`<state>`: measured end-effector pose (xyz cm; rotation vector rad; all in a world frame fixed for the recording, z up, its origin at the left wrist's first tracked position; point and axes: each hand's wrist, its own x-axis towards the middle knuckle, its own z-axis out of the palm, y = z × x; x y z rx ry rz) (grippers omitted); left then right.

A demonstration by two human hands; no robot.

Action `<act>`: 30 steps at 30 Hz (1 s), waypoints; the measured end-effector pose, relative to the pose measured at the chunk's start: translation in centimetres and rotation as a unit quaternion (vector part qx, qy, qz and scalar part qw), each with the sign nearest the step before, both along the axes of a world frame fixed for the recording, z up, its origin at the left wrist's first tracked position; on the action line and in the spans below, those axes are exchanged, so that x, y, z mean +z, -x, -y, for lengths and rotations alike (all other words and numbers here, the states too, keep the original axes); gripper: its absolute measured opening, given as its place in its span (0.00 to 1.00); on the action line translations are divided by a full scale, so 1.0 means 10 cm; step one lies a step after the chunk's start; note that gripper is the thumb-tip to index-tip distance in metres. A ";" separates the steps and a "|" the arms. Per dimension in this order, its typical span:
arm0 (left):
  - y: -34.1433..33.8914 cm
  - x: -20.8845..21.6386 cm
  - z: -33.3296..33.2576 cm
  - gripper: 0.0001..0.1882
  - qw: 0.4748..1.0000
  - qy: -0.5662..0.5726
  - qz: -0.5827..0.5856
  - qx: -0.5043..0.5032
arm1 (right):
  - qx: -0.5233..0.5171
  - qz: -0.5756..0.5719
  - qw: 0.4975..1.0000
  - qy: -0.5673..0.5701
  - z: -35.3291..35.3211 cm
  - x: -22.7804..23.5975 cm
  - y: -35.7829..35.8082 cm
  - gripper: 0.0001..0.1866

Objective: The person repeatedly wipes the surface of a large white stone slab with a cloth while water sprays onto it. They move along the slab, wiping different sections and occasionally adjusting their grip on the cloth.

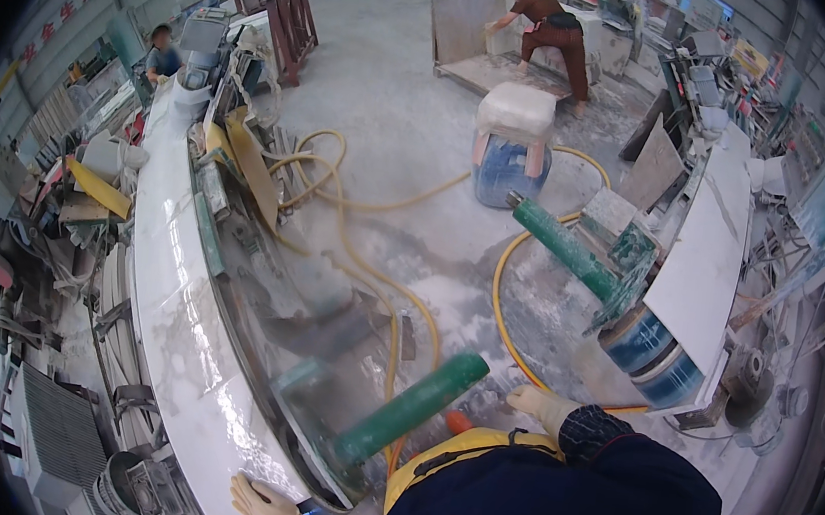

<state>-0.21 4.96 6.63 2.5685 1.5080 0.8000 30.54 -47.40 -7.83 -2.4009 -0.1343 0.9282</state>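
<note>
My left hand [263, 502], in a pale glove, lies with its fingers stretched out on the near end of a long white stone-like slab [185, 334]. My right hand [540, 406], also pale-gloved below a dark patterned sleeve cuff, hangs over the dusty floor. Its fingers look loosely stretched, with nothing visible in them. Between my hands a green cylinder [417, 407] sticks out from the left bench. Close to it is a small orange rounded thing [457, 422]. A yellow apron [457, 453] covers my front.
Yellow hoses [343, 200] loop across the floor. A blue plastic drum [509, 172] with a wrapped top stands ahead. Another green cylinder [567, 246] juts from the right bench, which carries a white slab [699, 258]. One person [549, 31] bends over a board; another [162, 55] stands far left.
</note>
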 end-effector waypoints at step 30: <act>0.03 0.19 0.22 0.18 0.997 -0.035 0.054 -0.040 | 0.059 -0.030 0.998 -0.016 -0.42 0.13 -0.01 0.22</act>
